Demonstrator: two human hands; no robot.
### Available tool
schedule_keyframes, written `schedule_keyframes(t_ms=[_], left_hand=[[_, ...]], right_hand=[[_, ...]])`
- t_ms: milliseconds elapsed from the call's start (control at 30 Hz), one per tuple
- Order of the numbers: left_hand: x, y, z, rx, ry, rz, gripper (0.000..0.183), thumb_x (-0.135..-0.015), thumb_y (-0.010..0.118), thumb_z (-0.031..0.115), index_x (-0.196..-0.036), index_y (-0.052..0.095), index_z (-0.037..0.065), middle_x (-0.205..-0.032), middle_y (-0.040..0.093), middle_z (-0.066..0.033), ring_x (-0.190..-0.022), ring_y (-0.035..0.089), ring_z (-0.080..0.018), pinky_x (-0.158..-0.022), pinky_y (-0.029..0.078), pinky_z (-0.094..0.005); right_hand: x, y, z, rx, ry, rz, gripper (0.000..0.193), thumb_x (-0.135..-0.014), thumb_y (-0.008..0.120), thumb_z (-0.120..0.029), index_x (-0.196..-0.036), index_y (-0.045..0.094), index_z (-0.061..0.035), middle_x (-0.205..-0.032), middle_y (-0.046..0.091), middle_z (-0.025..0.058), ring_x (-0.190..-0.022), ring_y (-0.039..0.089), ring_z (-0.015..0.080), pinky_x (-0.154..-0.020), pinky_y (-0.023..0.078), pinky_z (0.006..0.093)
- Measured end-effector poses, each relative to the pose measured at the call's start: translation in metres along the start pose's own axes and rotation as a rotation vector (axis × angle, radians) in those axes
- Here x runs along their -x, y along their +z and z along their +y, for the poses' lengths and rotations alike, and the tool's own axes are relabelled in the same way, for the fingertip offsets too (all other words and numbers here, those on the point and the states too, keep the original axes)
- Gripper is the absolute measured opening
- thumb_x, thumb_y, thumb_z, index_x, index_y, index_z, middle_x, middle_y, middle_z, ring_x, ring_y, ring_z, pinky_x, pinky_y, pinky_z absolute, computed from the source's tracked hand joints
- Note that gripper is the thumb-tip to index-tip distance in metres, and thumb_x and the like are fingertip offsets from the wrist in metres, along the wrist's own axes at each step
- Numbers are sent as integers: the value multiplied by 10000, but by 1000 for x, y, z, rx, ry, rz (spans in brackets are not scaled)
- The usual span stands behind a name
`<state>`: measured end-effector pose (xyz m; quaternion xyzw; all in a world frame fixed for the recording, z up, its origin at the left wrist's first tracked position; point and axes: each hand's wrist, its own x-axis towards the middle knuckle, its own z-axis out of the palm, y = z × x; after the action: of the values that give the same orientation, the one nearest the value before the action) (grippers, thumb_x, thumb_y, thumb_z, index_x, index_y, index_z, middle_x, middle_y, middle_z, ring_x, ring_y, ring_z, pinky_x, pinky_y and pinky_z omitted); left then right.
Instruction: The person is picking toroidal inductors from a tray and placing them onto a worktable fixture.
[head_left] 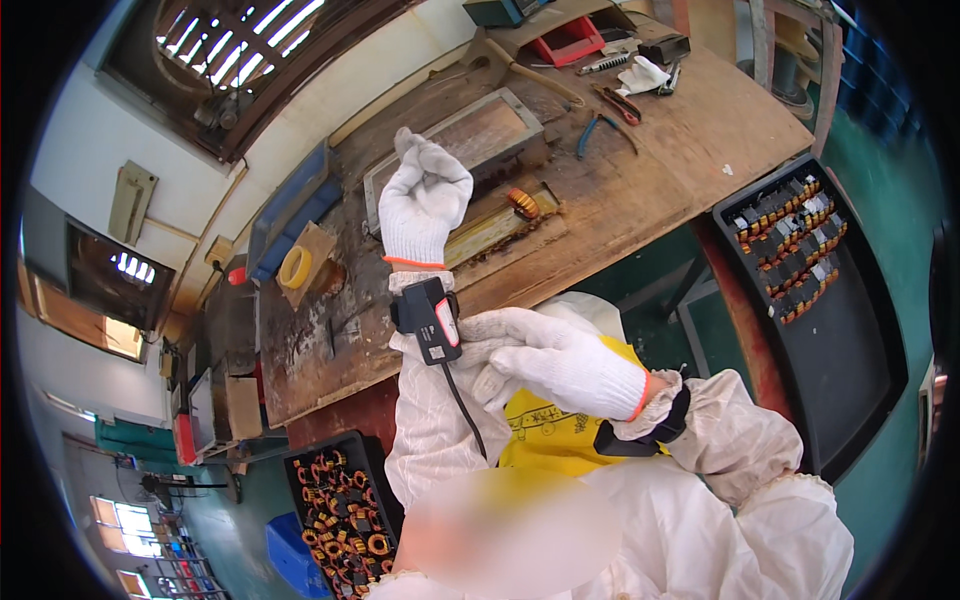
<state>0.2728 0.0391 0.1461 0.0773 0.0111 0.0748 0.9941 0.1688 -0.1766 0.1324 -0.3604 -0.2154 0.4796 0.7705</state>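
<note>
Left hand raised over workbench, gloved fingers pinched together, empty; right hand clamped on left forearm beside wrist device.

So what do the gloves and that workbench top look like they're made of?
Gloves on the left hand and right hand: white knit fabric, probably cotton, matte, with orange cuff trim. Workbench: bare wood, with visible plank grain, worn and dark-stained near its left end.

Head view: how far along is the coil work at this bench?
Done: the black tray holds rows of wound parts. In hand: no part; the right hand touches the black wrist device while the left hand is raised. Left: the bin of copper coils.
</note>
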Motion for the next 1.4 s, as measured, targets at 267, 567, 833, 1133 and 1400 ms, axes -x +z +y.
schedule_keyframes(t_ms=[267,567,833,1133,1400], left_hand=[[3,10,3,-155,118,-130,281,-856,537,-32,-1088,629,95,-987,632,-62,-838,583,-182,-739,501,-304],[50,14,-39,-811,46,-150,444,-797,562,3,-1239,513,3,-1040,594,-76,-864,566,-141,-733,476,-260],[107,-21,-97,-1297,-392,-139,330,-858,558,141,-1145,580,-22,-997,632,-88,-839,583,-132,-784,472,-260],[160,-18,-138,-1336,-601,-339,213,-889,522,17,-1067,613,-55,-958,662,-101,-874,630,-154,-815,489,-263],[169,-9,-158,-1541,-243,-597,175,-822,518,-28,-964,622,-26,-919,645,-106,-871,620,-190,-789,479,-274]], right_hand=[[-6,-12,14,179,-168,67,338,-962,483,-134,-1266,463,13,-1103,612,90,-924,610,147,-782,523,313],[-5,-65,-57,-577,-634,178,371,-970,475,-348,-1113,539,-12,-926,607,63,-782,568,173,-702,463,309],[2,-114,-86,-1085,-786,312,269,-993,373,-213,-1023,544,-7,-907,600,88,-763,559,201,-672,466,321],[13,-139,-99,-1612,-764,168,203,-944,395,-90,-967,581,-14,-841,633,82,-698,599,194,-621,502,304],[16,-136,-100,-1632,-775,76,141,-896,461,-7,-955,588,14,-802,610,84,-670,587,183,-627,495,277]])
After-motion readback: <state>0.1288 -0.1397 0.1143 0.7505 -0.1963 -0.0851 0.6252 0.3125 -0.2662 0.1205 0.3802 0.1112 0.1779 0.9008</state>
